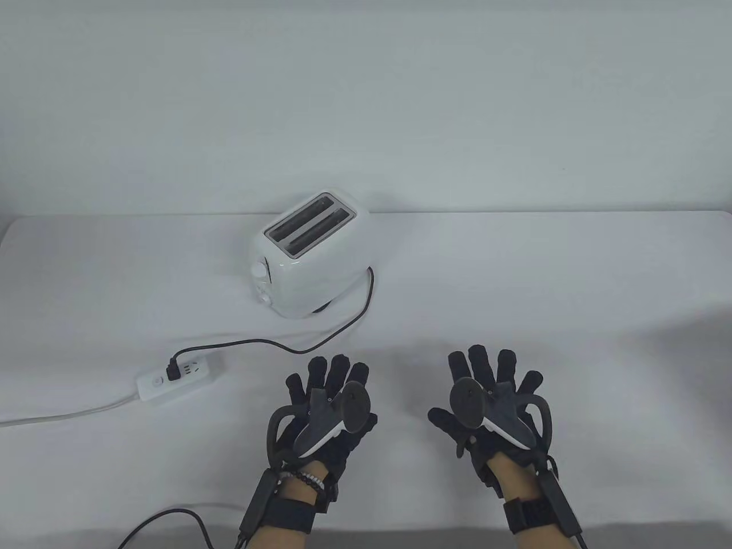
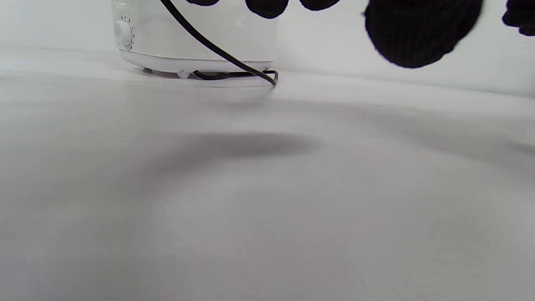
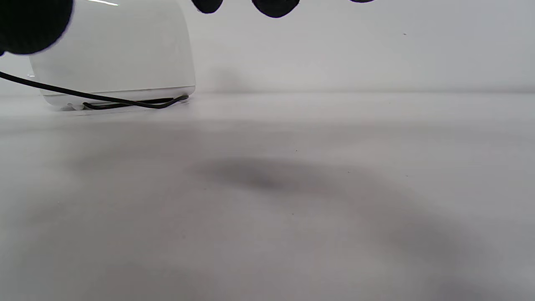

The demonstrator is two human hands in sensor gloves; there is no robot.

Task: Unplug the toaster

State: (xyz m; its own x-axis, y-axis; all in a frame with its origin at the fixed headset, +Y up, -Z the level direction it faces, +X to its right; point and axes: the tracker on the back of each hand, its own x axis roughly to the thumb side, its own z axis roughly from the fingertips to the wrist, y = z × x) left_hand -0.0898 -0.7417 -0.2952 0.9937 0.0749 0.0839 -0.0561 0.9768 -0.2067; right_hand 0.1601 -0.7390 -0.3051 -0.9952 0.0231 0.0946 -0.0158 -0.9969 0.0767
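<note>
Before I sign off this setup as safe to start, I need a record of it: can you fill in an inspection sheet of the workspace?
Surface: white table, some soft wrinkles.
Job's things: white toaster at the back left, slots empty; its black plug sits in the white power strip at the front left.
Clutter: nothing seen.
Grippers: left hand and right hand near the front edge, fingers spread, holding nothing.
Cables: black toaster cord runs from the toaster's base to the plug; white strip lead runs off left; a black glove cable at the front edge.
Surroundings: plain white wall.
</note>
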